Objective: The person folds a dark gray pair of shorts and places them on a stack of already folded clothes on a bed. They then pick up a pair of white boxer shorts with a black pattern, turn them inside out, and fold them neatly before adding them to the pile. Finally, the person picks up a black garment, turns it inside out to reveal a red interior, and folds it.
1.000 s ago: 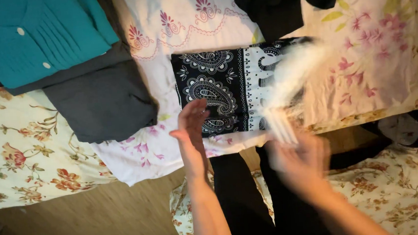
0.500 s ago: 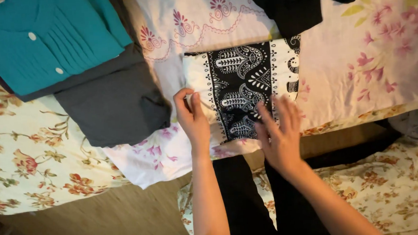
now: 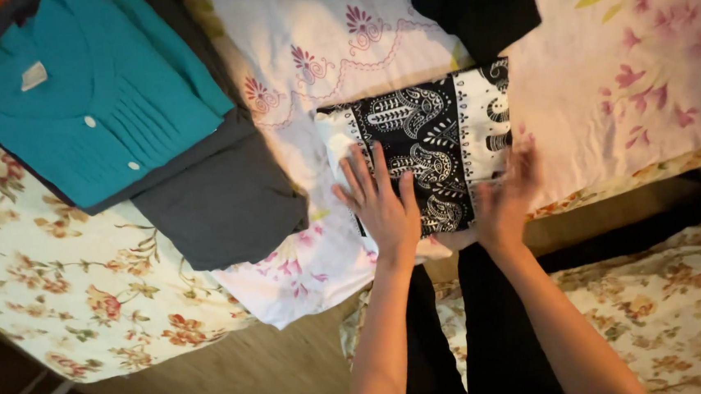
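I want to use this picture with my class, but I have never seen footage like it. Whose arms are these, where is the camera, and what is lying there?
The camera sits on a person's head and looks down at their own bare arms. The left hand lies flat on a folded black-and-white patterned cloth; the right hand, blurred, is at its near edge. The cloth rests on a white sheet with pink embroidery. To the left lie a teal buttoned garment and a dark grey folded garment. Neither hand grips anything.
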